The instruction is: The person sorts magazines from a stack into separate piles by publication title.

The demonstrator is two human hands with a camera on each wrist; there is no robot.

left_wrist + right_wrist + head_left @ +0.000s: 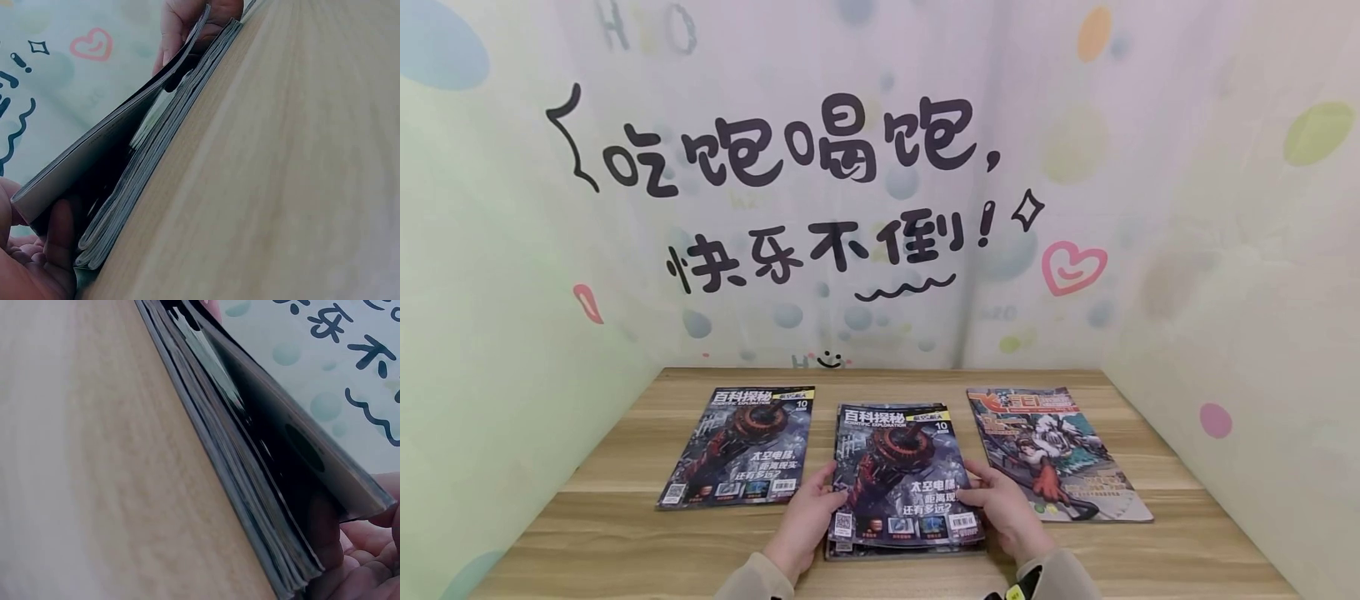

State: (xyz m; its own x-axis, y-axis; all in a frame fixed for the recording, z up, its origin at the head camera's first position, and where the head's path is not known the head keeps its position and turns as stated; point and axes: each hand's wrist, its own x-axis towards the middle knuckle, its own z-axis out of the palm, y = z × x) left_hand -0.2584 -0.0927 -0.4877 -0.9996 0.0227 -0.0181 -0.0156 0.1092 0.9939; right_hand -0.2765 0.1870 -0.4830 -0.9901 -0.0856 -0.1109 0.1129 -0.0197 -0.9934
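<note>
In the head view my left hand [805, 521] and right hand [1007, 512] grip the left and right edges of a dark space-themed magazine [895, 475], thumbs over its cover. Beneath it lies a stack of magazines [906, 553], its edges showing along the front and back. Both wrist views show the held magazine [103, 140] raised at an angle over the stack [219, 450], with a wedge-shaped gap between. Fingers reach under the raised cover into that gap.
A magazine with the same cover [737, 450] lies to the left on the wooden table [647, 550]. To the right lies a comic-style magazine [1056, 458]. Behind the table hangs a printed curtain [850, 333], and pale walls [1240, 333] close in both sides.
</note>
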